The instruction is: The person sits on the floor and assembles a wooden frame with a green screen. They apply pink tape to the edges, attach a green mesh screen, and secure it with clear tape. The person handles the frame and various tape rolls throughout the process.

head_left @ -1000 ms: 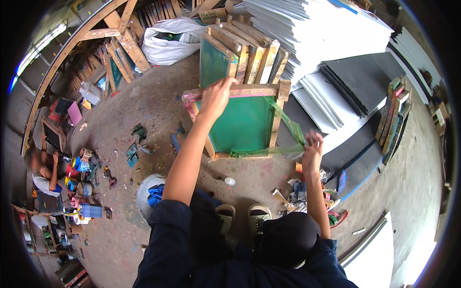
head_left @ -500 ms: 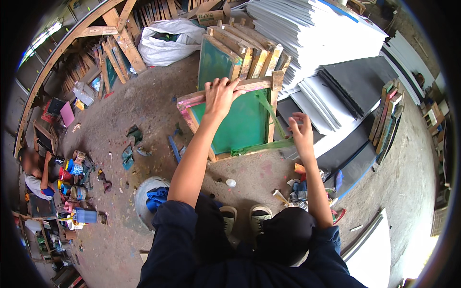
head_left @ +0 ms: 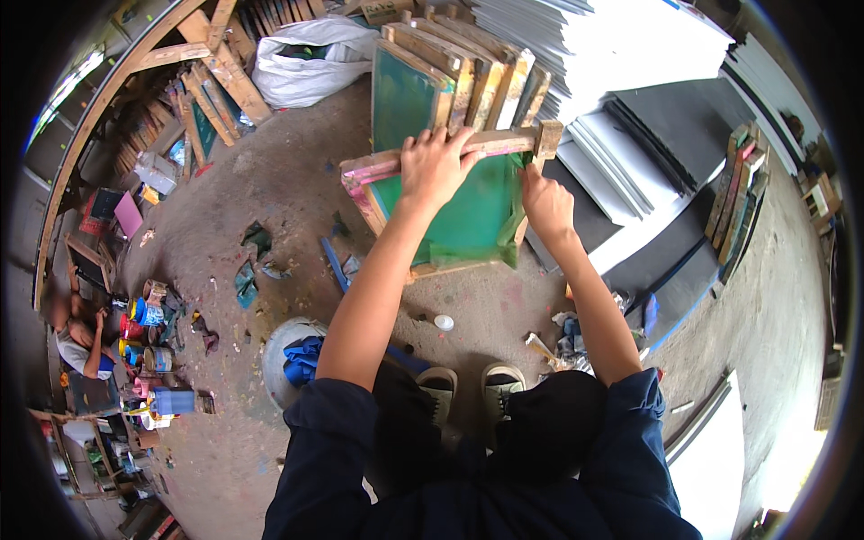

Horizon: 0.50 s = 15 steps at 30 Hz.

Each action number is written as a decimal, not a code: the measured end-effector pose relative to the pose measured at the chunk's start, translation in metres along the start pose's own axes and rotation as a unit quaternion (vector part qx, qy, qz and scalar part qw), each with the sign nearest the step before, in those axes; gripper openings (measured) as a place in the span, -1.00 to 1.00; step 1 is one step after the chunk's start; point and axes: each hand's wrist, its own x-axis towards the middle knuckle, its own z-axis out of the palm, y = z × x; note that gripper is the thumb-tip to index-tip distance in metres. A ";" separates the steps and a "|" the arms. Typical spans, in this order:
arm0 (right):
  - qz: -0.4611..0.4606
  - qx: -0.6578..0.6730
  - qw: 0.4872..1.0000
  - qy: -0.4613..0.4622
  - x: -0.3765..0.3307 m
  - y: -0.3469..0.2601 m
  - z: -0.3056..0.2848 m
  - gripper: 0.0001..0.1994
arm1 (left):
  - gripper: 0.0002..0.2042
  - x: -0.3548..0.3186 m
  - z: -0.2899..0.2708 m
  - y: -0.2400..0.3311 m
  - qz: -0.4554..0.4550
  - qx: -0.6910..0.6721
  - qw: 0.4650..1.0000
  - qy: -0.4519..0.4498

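Note:
A wooden screen-printing frame (head_left: pixel 507 141) with green mesh stands tilted in front of me. My left hand (head_left: pixel 430 175) is closed over its top bar, thumb reaching toward the mesh. At the upper right corner, my right hand (head_left: pixel 547 205) pinches green film. That loose green film (head_left: pixel 468 252), thin and see-through, runs down the right side and lies across the lower part of the mesh. Pink stains mark the frame's left end. Right behind it, more wooden frames (head_left: pixel 450 63) lean in a row.
Stacked white sheets (head_left: pixel 612 54) and dark sheets (head_left: pixel 675 126) lie at right. A white sack (head_left: pixel 310 58) sits far left. Near my left forearm stands a bucket (head_left: pixel 277 360) with blue cloth. Rags (head_left: pixel 256 238) litter the floor. Another person (head_left: pixel 81 337) is beside paint pots (head_left: pixel 148 315).
My right hand has moved up and inward to the frame's upper right corner and now pinches the film there. The film's lower part has shifted onto the mesh. My left hand keeps its hold.

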 end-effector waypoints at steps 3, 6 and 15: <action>0.030 0.031 0.999 -0.006 -0.009 0.005 -0.001 -0.76 | -0.62 0.002 -0.003 0.004 -0.010 0.008 1.000 -0.022; 0.047 0.058 0.997 0.003 -0.018 0.013 0.004 -0.77 | -0.62 0.004 -0.002 0.007 -0.007 0.016 1.000 -0.023; 0.027 0.063 0.998 -0.004 -0.040 0.011 0.007 -0.84 | -0.59 0.021 0.012 -0.008 -0.009 0.007 0.999 -0.051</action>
